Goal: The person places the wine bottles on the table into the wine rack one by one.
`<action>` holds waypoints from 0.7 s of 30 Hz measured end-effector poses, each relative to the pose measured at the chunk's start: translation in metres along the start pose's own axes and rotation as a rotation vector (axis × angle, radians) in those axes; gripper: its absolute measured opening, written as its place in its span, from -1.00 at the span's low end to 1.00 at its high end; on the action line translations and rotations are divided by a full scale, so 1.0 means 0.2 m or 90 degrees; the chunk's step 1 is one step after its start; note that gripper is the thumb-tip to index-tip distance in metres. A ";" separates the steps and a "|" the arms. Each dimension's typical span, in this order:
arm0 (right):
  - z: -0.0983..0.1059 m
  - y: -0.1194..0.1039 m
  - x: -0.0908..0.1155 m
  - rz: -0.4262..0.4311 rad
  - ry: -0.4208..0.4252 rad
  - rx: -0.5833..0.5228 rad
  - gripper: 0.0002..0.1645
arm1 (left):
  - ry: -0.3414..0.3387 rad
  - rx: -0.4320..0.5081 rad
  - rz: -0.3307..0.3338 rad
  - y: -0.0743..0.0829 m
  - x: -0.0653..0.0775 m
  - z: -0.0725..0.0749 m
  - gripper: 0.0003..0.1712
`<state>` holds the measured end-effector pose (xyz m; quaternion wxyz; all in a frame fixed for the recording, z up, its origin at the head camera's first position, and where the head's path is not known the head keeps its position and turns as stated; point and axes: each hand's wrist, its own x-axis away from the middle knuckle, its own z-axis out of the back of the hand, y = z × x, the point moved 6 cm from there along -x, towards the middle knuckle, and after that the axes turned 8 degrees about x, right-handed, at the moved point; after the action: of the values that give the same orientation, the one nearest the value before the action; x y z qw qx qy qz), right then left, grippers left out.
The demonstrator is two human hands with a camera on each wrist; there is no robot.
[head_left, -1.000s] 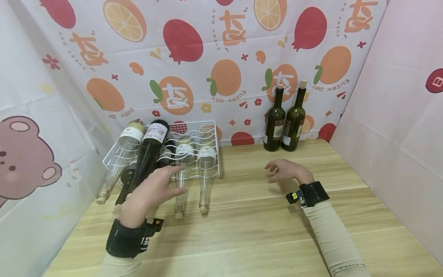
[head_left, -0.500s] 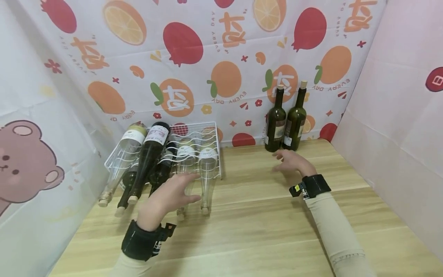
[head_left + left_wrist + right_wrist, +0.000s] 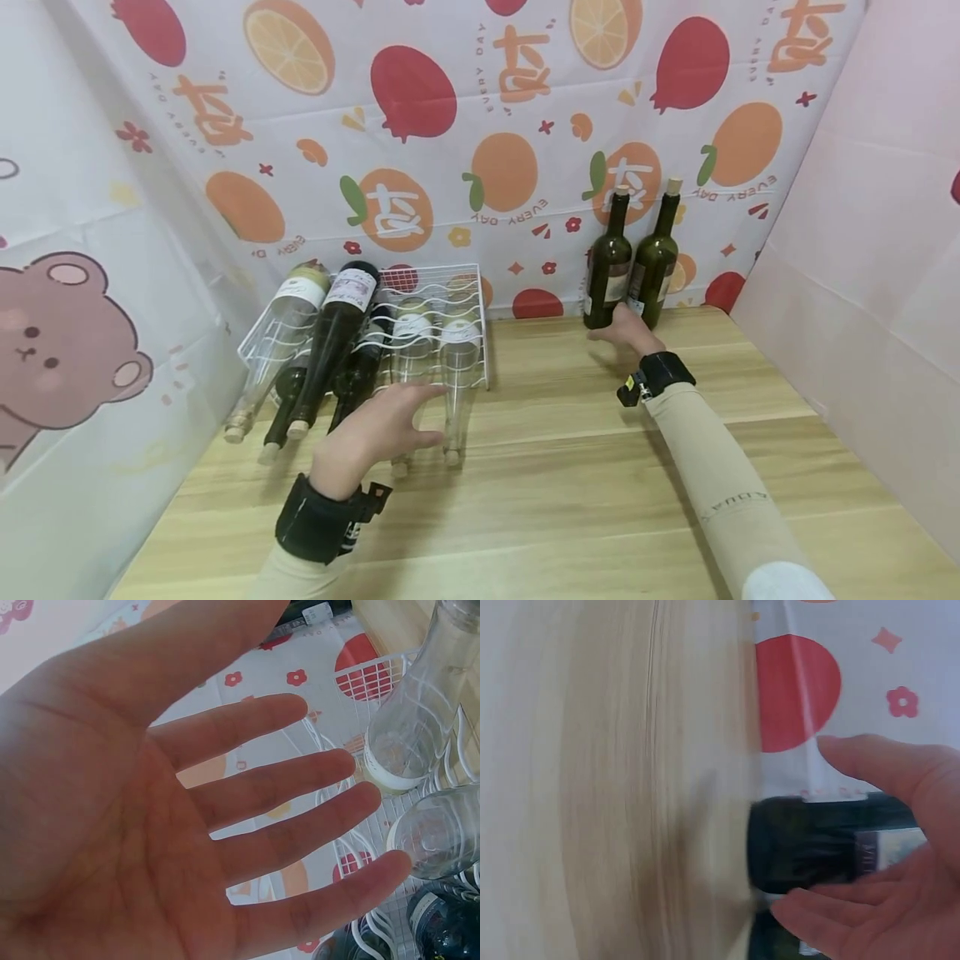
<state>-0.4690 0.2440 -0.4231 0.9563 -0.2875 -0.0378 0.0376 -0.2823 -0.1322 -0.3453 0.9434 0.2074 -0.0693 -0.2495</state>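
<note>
Two dark green corked wine bottles stand upright against the back cloth: a left one [image 3: 609, 254] and a right one [image 3: 663, 242]. My right hand [image 3: 628, 327] is at the base of the left bottle. In the right wrist view, its thumb [image 3: 870, 761] is spread to one side of that bottle [image 3: 802, 844], and its extended fingers [image 3: 817, 915] lie along the other side, by the gap between the bottles. My left hand [image 3: 375, 433] hovers over the bottle necks at the rack, fingers spread and palm empty.
A white wire rack [image 3: 483, 333] at the left bears several bottles lying neck-forward, including a clear glass bottle [image 3: 459, 354] and a dark labelled bottle [image 3: 330, 333]. Their necks stick out over the wooden table [image 3: 540, 500]. Printed cloth [image 3: 525, 92] rises behind and at both sides.
My right hand has moved forward to the base of the left standing bottle, its thumb and fingers now either side of it. My left hand has shifted rightward over the rack's bottles.
</note>
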 end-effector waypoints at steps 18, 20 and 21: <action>-0.06 0.10 -0.11 -0.143 0.129 -0.237 0.26 | -0.002 -0.001 -0.001 -0.01 0.00 0.01 -0.25; -0.06 0.09 -0.12 -0.133 0.141 -0.232 0.19 | -0.001 -0.004 0.001 -0.02 0.00 0.01 -0.26; -0.06 0.08 -0.12 -0.127 0.146 -0.229 0.15 | -0.001 -0.004 0.004 -0.02 0.00 0.01 -0.26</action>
<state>-0.4926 0.2492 -0.4438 0.8868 -0.4503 0.0369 -0.0975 -0.2854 -0.1361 -0.3447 0.9448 0.2038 -0.0698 -0.2470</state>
